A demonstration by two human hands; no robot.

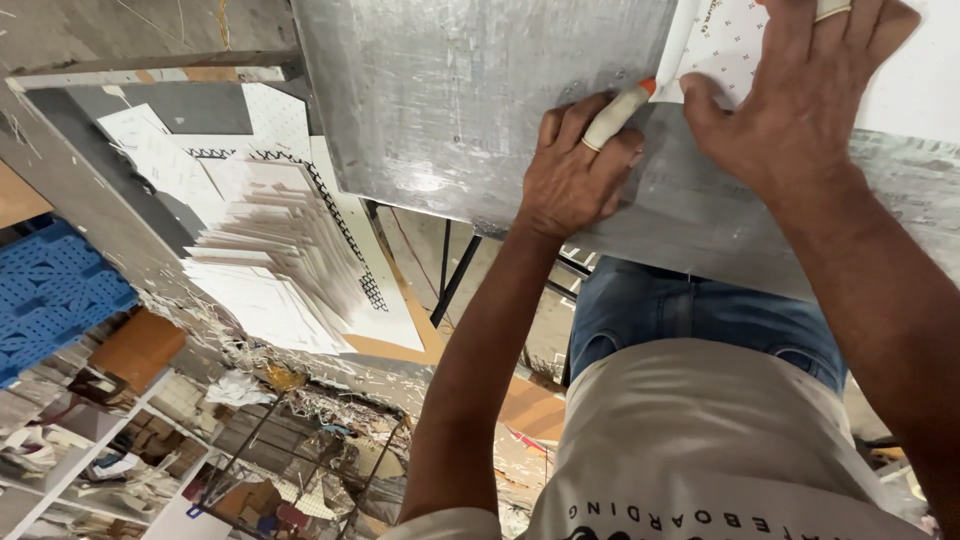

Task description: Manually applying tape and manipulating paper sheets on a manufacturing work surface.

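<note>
My right hand (800, 95) lies flat, palm down with fingers spread, on a white dotted paper sheet (735, 45). The sheet rests on a scuffed metal tabletop (450, 90). There is a pale band on one finger of this hand. My left hand (572, 178) is curled into a loose fist just left of it. Its index finger wears a white rubber sleeve with an orange tip (618, 112). That tip touches the sheet's lower left edge. I cannot tell whether the fist holds anything.
A fanned stack of white cut card sheets (270, 260) lies on a grey side table at the left. A blue plastic pallet (50, 295) sits beyond it. Paper scraps litter the floor (300, 400) around shelves and black metal table legs (455, 275).
</note>
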